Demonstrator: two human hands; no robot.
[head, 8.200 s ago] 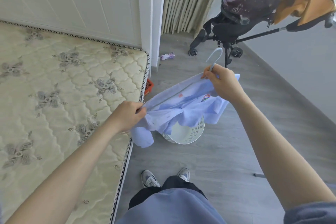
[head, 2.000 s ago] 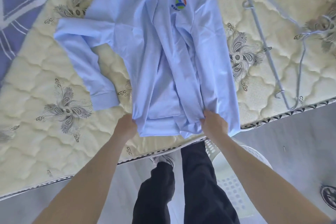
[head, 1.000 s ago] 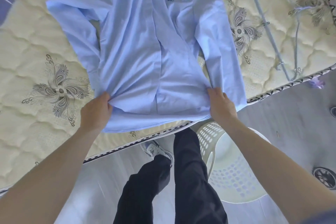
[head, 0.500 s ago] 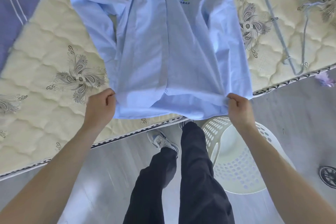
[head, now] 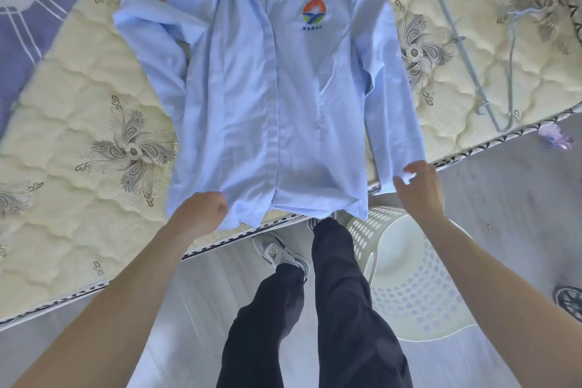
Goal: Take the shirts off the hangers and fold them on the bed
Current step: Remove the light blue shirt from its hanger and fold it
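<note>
Hanging over the near edge of the bed [head: 78, 110] at lower centre, the hem of the shirt [head: 252, 98] could be dragged toward the floor if pulled further by the left hand [head: 201, 214], which is closed on the hem's left corner. Creases could also be drawn across the front by such a one-sided tug, since the right hand [head: 419, 189] is seen with fingers loosely spread at the sleeve cuff, gripping nothing; whether the cuff is touched cannot be told. That cuff lies past the bed edge near the white basket [head: 419, 277], so the sleeve could slip down. A fold carried rightward could be caught on the pale hanger [head: 473, 72] lying at upper right.

The shirt is laid face up at the centre of the frame, collar toward the top. It is pale blue: the sleeve at upper left is bunched and doubled back, the closed front is smoothed apart from faint creases, a coloured emblem is stitched right of the placket, and the other sleeve is stretched straight down the right side
</note>
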